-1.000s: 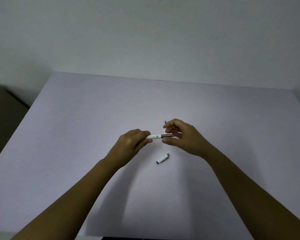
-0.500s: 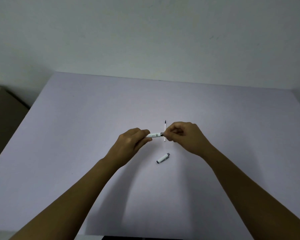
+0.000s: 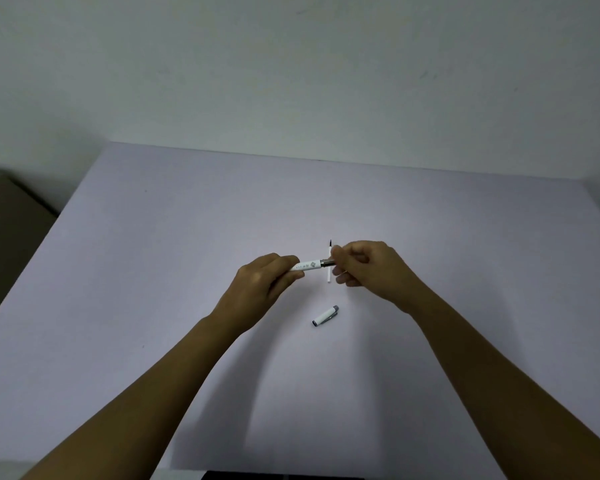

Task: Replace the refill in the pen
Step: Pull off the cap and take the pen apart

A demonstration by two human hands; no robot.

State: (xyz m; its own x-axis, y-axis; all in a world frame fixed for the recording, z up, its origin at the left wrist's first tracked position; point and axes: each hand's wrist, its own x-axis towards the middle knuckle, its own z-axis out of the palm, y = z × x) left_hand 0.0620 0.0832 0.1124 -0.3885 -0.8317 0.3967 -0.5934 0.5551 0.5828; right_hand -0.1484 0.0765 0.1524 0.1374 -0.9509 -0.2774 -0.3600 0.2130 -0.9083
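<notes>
Head view: left hand fingers wrap the pen; right hand fingers pinch its metal end.

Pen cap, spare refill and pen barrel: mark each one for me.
pen cap [image 3: 325,316], head view, middle of its white body, lying on the table.
spare refill [image 3: 328,276], head view, white shaft below the barrel.
pen barrel [image 3: 309,265], head view, printed white section between the hands.
</notes>
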